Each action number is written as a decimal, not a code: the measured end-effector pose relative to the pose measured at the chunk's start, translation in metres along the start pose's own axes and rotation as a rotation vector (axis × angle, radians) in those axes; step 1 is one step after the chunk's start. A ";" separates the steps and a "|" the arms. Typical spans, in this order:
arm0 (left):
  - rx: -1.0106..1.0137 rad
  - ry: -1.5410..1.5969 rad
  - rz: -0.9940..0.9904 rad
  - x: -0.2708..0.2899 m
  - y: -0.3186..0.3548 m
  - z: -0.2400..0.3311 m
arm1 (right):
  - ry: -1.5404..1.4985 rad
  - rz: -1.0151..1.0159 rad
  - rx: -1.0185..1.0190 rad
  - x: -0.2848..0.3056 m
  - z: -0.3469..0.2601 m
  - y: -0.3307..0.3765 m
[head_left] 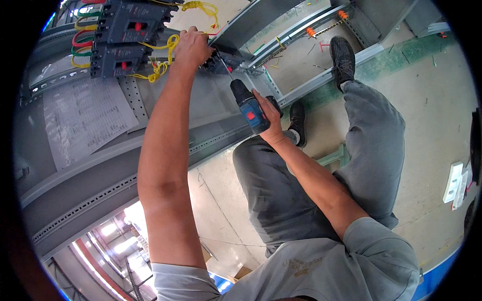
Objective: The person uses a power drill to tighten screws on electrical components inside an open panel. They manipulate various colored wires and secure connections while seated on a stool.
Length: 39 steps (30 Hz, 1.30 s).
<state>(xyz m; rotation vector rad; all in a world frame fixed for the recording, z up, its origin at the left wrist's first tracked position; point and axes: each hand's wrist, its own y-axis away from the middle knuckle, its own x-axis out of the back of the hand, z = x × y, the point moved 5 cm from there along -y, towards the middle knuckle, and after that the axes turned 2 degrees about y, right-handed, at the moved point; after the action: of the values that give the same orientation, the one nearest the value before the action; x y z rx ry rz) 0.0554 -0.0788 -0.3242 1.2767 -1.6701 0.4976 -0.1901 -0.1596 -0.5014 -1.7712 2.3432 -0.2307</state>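
Note:
My right hand [270, 116] is wrapped around the grip of a blue and black cordless drill [249, 108]. Its long thin bit slants up and left to a small black circuit breaker [219, 62] with a red part, mounted in the grey metal cabinet frame. Beside that breaker, my left hand [192, 47] has its fingers curled; what they hold, if anything, is hidden. Coiled yellow wires [172, 45] hang right by the left hand. Farther left sit two larger black circuit breakers [131, 22] with red switches and red, green and yellow wires.
A printed sheet [83, 118] lies on the cabinet panel at left. A perforated metal rail [211, 141] runs along the near side. Past the drill, an open frame section holds orange insulators [310, 31]. A green stool [334, 156] shows between my legs; white pieces [453, 181] lie at right.

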 end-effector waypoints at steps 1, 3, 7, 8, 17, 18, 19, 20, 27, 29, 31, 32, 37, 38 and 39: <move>-0.002 0.001 0.000 0.000 0.000 0.000 | 0.006 0.009 0.022 0.001 0.000 0.000; -0.012 0.004 0.045 0.001 0.002 0.000 | 0.033 0.022 0.061 0.003 0.002 -0.002; -0.012 0.015 0.116 -0.007 0.003 -0.006 | 0.016 0.046 0.053 0.004 0.011 0.000; -0.007 0.019 0.109 -0.008 0.002 -0.006 | -0.046 0.037 0.001 0.000 0.019 0.003; -0.008 0.020 -0.001 -0.005 -0.005 -0.005 | -0.168 0.063 -0.066 -0.004 0.019 0.003; -0.020 0.010 -0.013 -0.006 -0.006 -0.004 | -0.103 0.093 -0.010 0.000 0.012 0.000; -0.029 0.002 -0.024 -0.005 -0.006 -0.005 | -0.037 0.119 0.049 0.004 0.004 -0.002; -0.037 -0.006 -0.035 -0.005 -0.006 -0.005 | -0.028 0.106 0.059 0.003 0.004 -0.002; -0.004 -0.004 -0.005 -0.008 -0.006 -0.006 | -0.014 0.046 0.033 0.000 0.017 0.000; -0.004 -0.005 0.002 -0.009 -0.004 -0.006 | -0.028 0.045 0.039 0.000 0.016 -0.003; -0.018 -0.003 -0.004 -0.009 -0.005 -0.007 | -0.072 0.049 0.053 0.001 0.016 -0.008; -0.025 -0.002 -0.008 -0.009 -0.006 -0.008 | -0.049 0.045 0.051 0.001 0.015 -0.008; -0.021 0.007 0.012 -0.009 -0.004 -0.006 | 0.054 0.040 0.016 0.002 0.002 -0.008; -0.018 0.012 0.018 -0.008 -0.004 -0.006 | 0.068 0.042 0.032 0.001 0.001 -0.008; -0.023 0.011 0.022 -0.007 -0.004 -0.005 | 0.082 0.044 0.048 0.001 -0.001 -0.009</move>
<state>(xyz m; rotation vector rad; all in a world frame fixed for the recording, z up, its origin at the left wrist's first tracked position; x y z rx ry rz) 0.0617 -0.0724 -0.3290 1.2376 -1.6774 0.4967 -0.1824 -0.1626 -0.4982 -1.7179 2.4078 -0.3563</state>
